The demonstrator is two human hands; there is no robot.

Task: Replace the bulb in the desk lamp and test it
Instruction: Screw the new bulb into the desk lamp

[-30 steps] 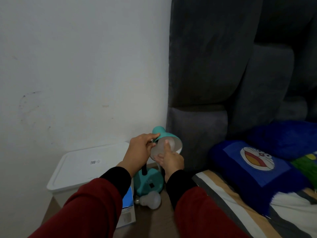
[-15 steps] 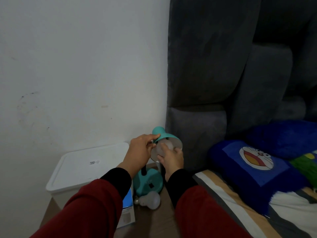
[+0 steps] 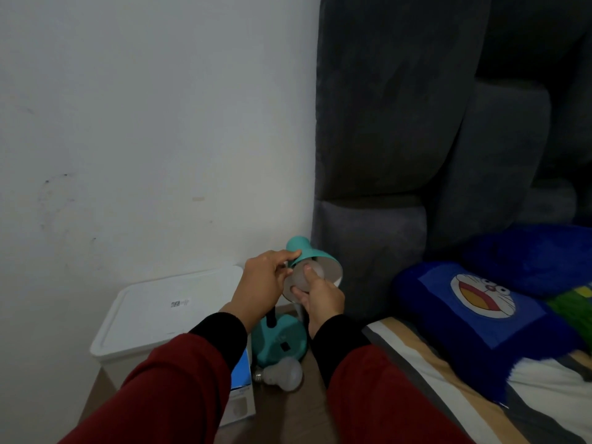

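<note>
My right-hand fingers (image 3: 309,273) pinch the bulb (image 3: 302,278) seated in the lamp shade (image 3: 315,254); my left hand (image 3: 261,282) grips the shade's teal neck. I see the grey headboard (image 3: 400,139) crowding the right edge, a white bin (image 3: 166,309) left, and little worktop (image 3: 288,411) room around the teal base (image 3: 278,342) and the spare bulb (image 3: 283,373).

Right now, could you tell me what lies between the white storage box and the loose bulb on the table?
In the head view, a blue-and-white carton stands between the white storage box and the loose bulb.
</note>
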